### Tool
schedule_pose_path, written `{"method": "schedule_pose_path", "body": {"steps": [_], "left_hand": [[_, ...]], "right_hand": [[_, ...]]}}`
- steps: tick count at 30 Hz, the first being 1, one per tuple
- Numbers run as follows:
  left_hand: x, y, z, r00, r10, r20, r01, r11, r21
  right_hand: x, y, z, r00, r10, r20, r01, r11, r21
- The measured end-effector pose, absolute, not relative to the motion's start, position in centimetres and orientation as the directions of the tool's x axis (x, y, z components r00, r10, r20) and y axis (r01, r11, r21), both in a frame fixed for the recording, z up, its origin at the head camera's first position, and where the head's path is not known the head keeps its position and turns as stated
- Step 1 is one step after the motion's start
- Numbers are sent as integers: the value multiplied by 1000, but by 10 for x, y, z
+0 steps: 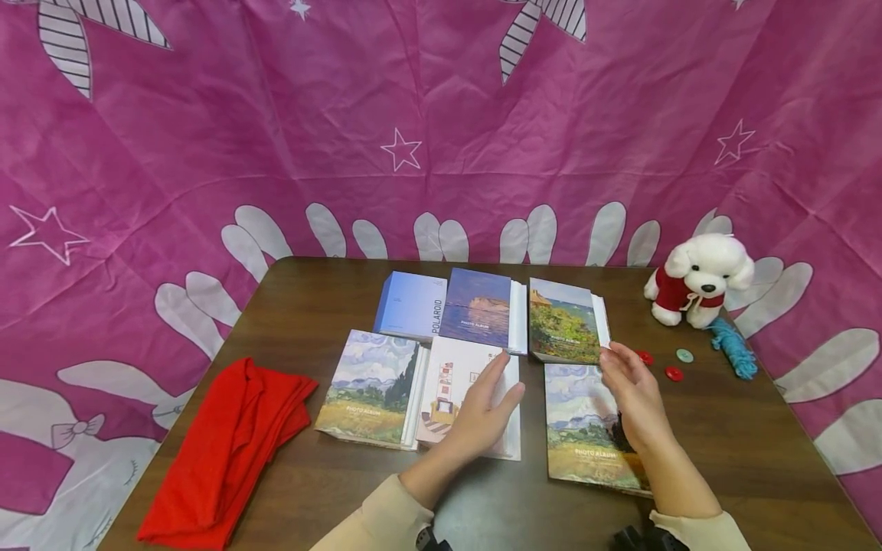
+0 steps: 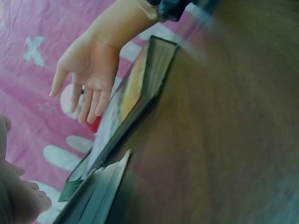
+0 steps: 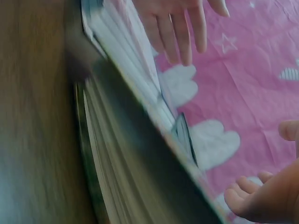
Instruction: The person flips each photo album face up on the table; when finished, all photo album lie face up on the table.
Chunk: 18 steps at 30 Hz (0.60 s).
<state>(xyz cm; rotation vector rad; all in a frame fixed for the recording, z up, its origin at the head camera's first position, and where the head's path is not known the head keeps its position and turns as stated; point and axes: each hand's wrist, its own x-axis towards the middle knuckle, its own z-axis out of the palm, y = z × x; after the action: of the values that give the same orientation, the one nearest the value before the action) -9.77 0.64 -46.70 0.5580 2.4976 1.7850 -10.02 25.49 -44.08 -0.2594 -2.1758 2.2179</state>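
Paper albums sit squared in two rows on your bench (image 1: 723, 451), your relaxed left hand (image 1: 482, 417) flat on the white album (image 1: 458, 386), right hand (image 1: 630, 390) loose above the front-right album (image 1: 586, 440).

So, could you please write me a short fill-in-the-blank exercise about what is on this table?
1. The photo albums on the table number ____.
2. The folded cloth at the table's left end is ____.
3. The left hand rests on the album with a ____ cover.
4. The plush dog wears a ____ top.

Missing words: six; red; white; red
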Motion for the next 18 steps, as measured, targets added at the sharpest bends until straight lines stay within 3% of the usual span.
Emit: {"method": "schedule_pose_path", "body": {"steps": [8,13,18], "left_hand": [[-90,27,-473,-915,375,147,272,306,912],[-85,36,-476,-882,466,61,233,320,918],[-79,42,-480,-829,557,-59,191,379,905]], "right_hand": [[-92,287,-447,-965,235,-114,154,157,-975],[-87,298,-453,-972,113,-208,234,322,-917],[-83,297,-459,-972,16,-236,230,302,-925]]}}
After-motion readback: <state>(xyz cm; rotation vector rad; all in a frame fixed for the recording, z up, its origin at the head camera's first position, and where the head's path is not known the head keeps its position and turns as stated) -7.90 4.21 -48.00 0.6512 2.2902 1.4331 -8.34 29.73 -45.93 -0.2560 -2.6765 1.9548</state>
